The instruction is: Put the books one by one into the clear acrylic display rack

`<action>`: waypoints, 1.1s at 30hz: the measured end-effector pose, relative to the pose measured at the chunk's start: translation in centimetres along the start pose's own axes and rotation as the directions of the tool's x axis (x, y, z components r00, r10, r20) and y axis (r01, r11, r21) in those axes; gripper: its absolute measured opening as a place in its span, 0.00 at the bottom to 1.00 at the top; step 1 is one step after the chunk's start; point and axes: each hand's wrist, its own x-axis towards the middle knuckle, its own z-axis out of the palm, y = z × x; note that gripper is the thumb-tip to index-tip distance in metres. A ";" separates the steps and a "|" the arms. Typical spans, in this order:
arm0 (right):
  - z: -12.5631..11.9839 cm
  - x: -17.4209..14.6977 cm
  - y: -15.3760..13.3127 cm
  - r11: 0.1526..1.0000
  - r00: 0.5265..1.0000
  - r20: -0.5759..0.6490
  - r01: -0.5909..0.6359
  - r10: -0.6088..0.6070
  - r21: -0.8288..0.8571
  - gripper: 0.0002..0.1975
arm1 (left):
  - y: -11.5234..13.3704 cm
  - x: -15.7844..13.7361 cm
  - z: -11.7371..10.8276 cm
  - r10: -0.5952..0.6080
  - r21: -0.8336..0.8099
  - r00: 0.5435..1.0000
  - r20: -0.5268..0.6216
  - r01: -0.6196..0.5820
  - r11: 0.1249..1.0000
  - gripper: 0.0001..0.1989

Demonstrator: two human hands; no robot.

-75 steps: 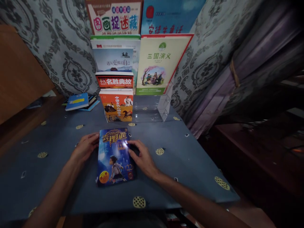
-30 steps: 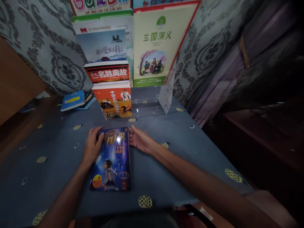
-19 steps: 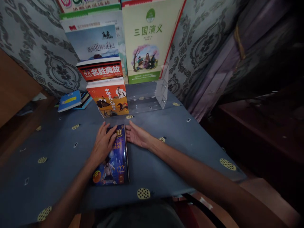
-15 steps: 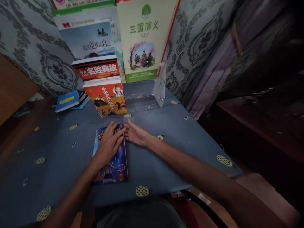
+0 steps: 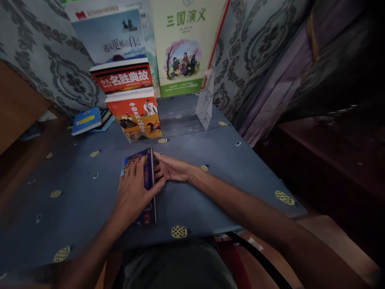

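A dark blue book (image 5: 149, 172) with gold lettering is on the table, its right edge tipped up a little. My left hand (image 5: 132, 190) lies across its cover with the fingers stretched out, the thumb reaching past the right edge. At that edge, my right hand (image 5: 173, 167) is turned palm inward with its fingers curled against the book's side; the fingertips are partly hidden. Just beyond stands an orange book (image 5: 140, 118) with horse and figure drawings, apart from both hands.
Behind the orange book rise a red book (image 5: 126, 79), a blue-covered book (image 5: 111, 38) and a pale green book (image 5: 183, 24). A clear plastic stand (image 5: 206, 110) supports books. A small pile topped by a blue book (image 5: 87, 120) lies left on the patterned tablecloth (image 5: 222, 156).
The blue book has tipped, its right edge rising, and shifted slightly left. My right fingers have moved in against that edge. My left thumb has spread across it. The view has dipped slightly.
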 end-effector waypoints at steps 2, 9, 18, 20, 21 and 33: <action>0.2 -0.2 0.1 0.999 0.999 0.015 0.051 -0.051 -0.016 0.23 | 0.2 0.0 -0.1 0.028 -0.060 1.000 0.009 -0.027 0.998 0.38; 1.1 -0.9 0.1 0.992 0.993 0.027 0.117 -0.116 -0.041 0.40 | -0.6 0.1 -1.3 0.039 -0.248 0.999 0.025 -0.032 0.968 0.31; 0.7 -0.8 0.5 0.987 0.990 0.028 0.141 -0.139 -0.077 0.46 | -0.4 -0.3 -0.9 0.026 -0.245 1.000 0.011 -0.022 0.969 0.32; 0.8 -0.9 0.5 0.986 0.989 0.030 0.146 -0.144 -0.085 0.48 | -0.3 -0.3 -0.9 0.024 -0.237 1.000 0.006 -0.021 0.971 0.33; 0.9 -0.9 0.5 0.985 0.989 0.030 0.148 -0.145 -0.087 0.49 | -0.2 -0.2 -1.0 0.025 -0.239 1.000 0.006 -0.023 0.971 0.33; 1.3 -1.0 0.3 0.987 0.987 0.047 0.157 -0.155 -0.045 0.52 | -0.7 0.2 -2.3 0.011 -0.293 0.998 0.068 0.010 0.956 0.34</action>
